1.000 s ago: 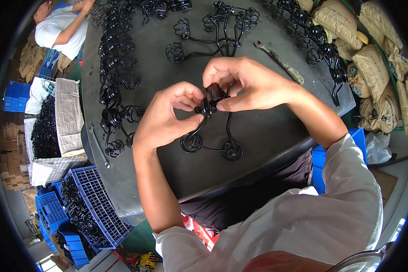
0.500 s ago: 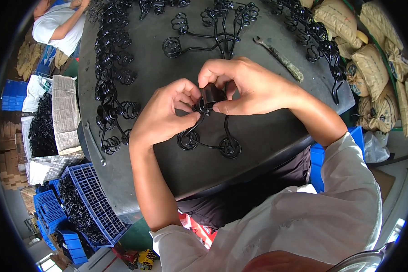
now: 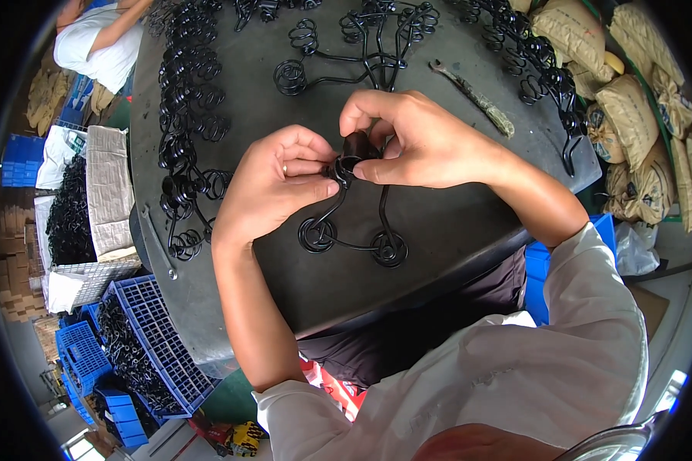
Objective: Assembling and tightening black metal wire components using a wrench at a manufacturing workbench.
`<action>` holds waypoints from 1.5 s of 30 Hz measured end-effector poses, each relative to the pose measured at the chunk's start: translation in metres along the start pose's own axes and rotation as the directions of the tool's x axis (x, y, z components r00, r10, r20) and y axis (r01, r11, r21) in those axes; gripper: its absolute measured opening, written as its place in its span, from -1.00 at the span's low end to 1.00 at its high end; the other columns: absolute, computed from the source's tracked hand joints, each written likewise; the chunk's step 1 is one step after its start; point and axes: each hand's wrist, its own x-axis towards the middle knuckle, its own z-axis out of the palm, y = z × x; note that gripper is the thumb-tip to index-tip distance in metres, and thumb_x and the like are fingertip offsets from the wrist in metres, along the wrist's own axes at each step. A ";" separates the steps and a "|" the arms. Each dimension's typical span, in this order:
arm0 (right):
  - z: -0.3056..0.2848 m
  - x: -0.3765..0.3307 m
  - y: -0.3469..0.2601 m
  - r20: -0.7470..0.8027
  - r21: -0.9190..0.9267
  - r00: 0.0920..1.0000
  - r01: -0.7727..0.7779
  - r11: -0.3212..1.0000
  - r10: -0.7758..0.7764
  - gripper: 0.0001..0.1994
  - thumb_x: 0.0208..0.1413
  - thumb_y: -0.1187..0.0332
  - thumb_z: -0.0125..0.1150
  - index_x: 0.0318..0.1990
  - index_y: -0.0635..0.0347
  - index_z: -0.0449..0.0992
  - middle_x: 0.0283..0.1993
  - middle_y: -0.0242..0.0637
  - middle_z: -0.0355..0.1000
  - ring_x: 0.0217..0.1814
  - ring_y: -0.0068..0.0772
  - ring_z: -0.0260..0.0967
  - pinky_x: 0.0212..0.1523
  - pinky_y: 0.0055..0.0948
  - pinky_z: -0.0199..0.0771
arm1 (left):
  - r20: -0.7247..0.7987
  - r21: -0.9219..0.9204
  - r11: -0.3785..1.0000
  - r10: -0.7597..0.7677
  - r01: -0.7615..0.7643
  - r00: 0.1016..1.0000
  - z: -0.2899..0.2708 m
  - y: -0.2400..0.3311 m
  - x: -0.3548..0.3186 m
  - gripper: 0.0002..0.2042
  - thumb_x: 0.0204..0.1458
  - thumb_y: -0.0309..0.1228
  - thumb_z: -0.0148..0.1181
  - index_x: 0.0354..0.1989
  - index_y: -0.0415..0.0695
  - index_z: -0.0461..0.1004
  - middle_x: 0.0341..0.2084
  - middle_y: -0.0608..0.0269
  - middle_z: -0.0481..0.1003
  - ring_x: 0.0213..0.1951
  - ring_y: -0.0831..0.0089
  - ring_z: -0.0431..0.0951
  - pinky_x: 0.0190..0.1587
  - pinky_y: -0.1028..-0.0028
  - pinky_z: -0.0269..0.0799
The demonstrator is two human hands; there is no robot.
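Note:
Over the dark table, my right hand pinches a short black tube between thumb and fingers. Its open end now shows, tilted toward me. My left hand is closed, thumb and fingertips meeting on a small black clip-like part right against the tube's left side. The exact shape of that part is partly hidden by the fingers. Under both hands lies a bent black wire frame with coiled ends; its upper portion is covered by my hands. Farther off, more coiled wire pieces lie joined in a cluster.
A row of coiled black wire parts lines the table's left side, another the right. A wrench with a wrapped handle lies far right, another wrench at the left edge. Blue crates stand left; sacks right. Another person is far left.
The black tube has tipped so that its open end faces me. My left hand has shifted slightly up and left, its fingers curled more around the small part.

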 end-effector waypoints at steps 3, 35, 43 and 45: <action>0.000 0.000 0.001 -0.003 0.011 1.000 0.001 1.000 0.000 -0.67 -0.08 0.46 0.42 -0.18 0.33 0.44 -0.39 -0.13 0.51 -0.40 -0.27 0.51 -0.35 -0.28 0.50 | 0.007 -0.031 0.999 -0.043 0.043 0.999 0.003 0.005 -0.002 -0.64 -0.05 -0.71 0.43 -0.09 -0.24 0.46 -0.21 0.25 0.60 -0.14 0.54 0.62 -0.05 0.56 0.56; -0.015 -0.011 -0.015 0.125 -0.119 0.988 0.103 0.987 -0.089 -0.64 -0.17 0.55 0.45 -0.17 0.33 0.47 -0.24 -0.01 0.51 -0.12 0.10 0.53 -0.16 -0.09 0.51 | -0.347 0.625 0.780 0.276 0.002 0.896 0.075 0.016 -0.017 -0.66 -0.17 -0.71 0.25 -0.15 -0.31 0.39 -0.39 -0.14 0.61 -0.34 -0.06 0.67 -0.31 0.15 0.55; -0.012 -0.014 -0.008 0.118 -0.101 0.986 0.128 0.987 -0.116 -0.67 -0.16 0.53 0.44 -0.17 0.33 0.51 -0.23 -0.01 0.52 -0.09 0.10 0.53 -0.11 -0.08 0.51 | -0.306 0.554 0.832 0.200 0.004 0.931 0.067 0.022 -0.018 -0.72 -0.14 -0.70 0.27 -0.18 -0.34 0.50 -0.33 -0.04 0.63 -0.32 0.20 0.71 -0.26 0.37 0.58; -0.009 -0.013 -0.002 0.107 -0.111 0.972 0.223 0.969 -0.211 -0.60 -0.14 0.64 0.47 -0.10 0.30 0.49 -0.29 -0.24 0.44 -0.40 -0.35 0.48 -0.41 -0.37 0.50 | -0.261 0.403 0.915 0.141 -0.025 0.955 0.057 0.018 -0.018 -0.71 -0.08 -0.70 0.25 -0.11 -0.37 0.53 -0.27 0.03 0.66 -0.22 0.34 0.71 -0.17 0.41 0.59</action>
